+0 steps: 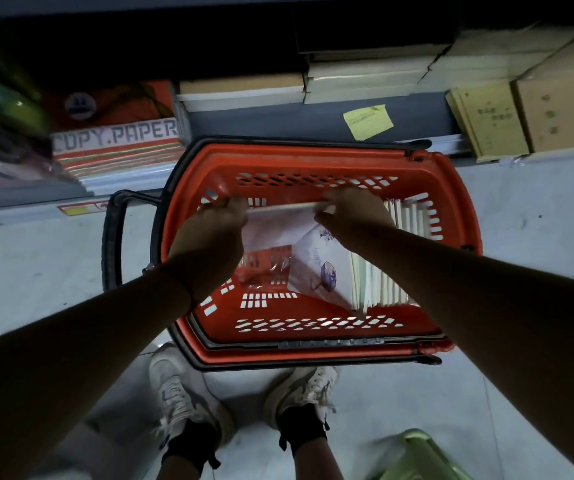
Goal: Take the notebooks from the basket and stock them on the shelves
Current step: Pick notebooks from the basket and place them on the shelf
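Observation:
A red plastic basket (313,161) stands on the floor in front of the shelves. Both my hands reach into it. My left hand (221,223) and my right hand (351,209) grip the two ends of a white notebook (278,228) that stands on edge near the basket's far wall. A second white notebook (320,268) with a purple drawing leans below it. Several more notebooks (382,289) stand upright in a row along the basket's right side.
The bottom shelf (313,119) behind the basket holds stacked paper reams (365,77), a copy-paper pack (115,143) at left, brown boxes (555,112) at right and a yellow note (368,121). My shoes (299,393) stand just behind the basket. A green object (417,455) sits at bottom right.

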{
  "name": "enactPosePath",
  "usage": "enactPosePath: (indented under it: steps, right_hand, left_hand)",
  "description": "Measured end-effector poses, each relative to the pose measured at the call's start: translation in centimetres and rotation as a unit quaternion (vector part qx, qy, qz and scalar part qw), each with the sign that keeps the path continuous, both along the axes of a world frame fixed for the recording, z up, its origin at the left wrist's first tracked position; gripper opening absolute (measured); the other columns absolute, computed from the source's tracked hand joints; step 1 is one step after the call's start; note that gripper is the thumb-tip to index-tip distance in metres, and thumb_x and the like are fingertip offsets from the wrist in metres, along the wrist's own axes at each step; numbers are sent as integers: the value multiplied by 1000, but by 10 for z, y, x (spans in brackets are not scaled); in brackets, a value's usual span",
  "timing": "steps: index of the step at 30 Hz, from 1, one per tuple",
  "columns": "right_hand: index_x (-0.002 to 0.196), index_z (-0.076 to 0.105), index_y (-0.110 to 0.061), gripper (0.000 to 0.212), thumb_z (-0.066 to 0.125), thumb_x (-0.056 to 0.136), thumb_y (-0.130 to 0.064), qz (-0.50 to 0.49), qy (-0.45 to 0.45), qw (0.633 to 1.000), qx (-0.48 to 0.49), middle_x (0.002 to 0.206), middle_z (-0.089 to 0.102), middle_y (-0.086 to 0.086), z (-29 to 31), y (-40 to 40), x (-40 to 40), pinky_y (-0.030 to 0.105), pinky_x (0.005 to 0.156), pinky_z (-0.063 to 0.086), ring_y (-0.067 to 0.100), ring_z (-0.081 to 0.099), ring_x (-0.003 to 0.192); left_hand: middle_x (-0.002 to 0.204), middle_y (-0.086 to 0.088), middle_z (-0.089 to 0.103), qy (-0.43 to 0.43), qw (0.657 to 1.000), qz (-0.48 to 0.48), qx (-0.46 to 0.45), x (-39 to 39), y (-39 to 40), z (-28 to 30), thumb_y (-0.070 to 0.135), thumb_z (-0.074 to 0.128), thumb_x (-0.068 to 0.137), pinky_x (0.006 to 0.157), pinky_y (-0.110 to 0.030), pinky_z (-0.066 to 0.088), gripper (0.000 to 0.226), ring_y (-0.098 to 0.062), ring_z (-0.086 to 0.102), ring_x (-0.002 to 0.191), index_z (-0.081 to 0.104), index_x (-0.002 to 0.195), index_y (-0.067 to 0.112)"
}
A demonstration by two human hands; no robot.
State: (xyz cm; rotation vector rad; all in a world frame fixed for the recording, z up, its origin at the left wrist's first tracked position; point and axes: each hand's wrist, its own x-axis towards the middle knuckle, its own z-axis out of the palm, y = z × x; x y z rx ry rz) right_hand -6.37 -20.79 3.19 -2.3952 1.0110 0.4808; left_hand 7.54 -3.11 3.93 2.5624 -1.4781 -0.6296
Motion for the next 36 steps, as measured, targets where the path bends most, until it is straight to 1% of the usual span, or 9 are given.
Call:
enactPosePath:
  steps: [4,7,13,15,22,25,28,33,36]
  right_hand:
    - [104,70,-19,17,68,91,-29,-79,-50,988,119,86,69,-6,41,-6,6,16,52,45,4,63,67]
    - [99,63,-17,13,69,92,-26,-93,-76,975,185,80,67,-2,83,-8,8,8,42,39,3,60,60]
    - [107,63,-7,24,67,92,-25,-136,-162,927,310,94,69,14,190,1,2,31,69,57,20,68,83]
    - [106,65,-3,21,66,93,-20,-166,-187,913,322,94,71,13,234,7,-3,22,68,55,9,69,81]
    - [113,73,-11,25,64,96,-27,-280,-283,850,346,106,75,10,410,36,-15,29,74,56,19,72,94]
    - [117,71,-13,27,64,95,-29,-296,-328,825,353,112,73,9,472,46,-18,46,93,55,27,70,104]
    - [119,70,-12,26,63,96,-23,-299,-376,803,352,112,73,10,527,56,-18,48,92,56,30,70,103]
    - [114,72,-7,24,63,94,-19,-307,-462,744,373,110,73,14,607,66,-7,40,79,57,28,72,96]
    - [110,72,-13,23,60,95,-25,-299,-495,718,386,110,74,8,649,73,4,41,88,51,24,69,100]
  left_hand:
    - [85,-17,69,-13,998,19,-63,8,6,47,4,56,94,62,-30,35,14,-36,67,75,61,107,6]
    - [90,-19,69,3,997,18,-70,20,9,87,10,50,98,64,-33,37,16,-37,66,80,60,110,7]
    - [112,-1,67,157,980,72,-98,36,26,172,23,48,104,75,-21,37,19,-10,58,93,62,118,21]
    - [104,10,69,226,965,71,-108,42,31,208,30,52,103,71,-20,43,11,0,61,87,62,103,33]
    - [94,-16,73,407,871,218,-164,44,46,383,22,70,92,86,-50,54,11,-35,68,94,75,84,15]
    - [92,-6,75,425,850,239,-200,36,52,446,27,68,94,81,-43,59,15,-24,71,91,74,92,13]
    - [102,9,75,453,829,238,-226,32,61,493,28,66,94,84,-29,56,17,-8,71,94,72,107,20]
    - [106,9,76,481,818,214,-232,33,75,544,18,70,91,84,-25,57,22,-12,72,100,70,112,20]
    - [107,5,76,470,828,203,-230,35,86,566,17,72,89,92,-33,55,22,-17,71,103,72,111,19]
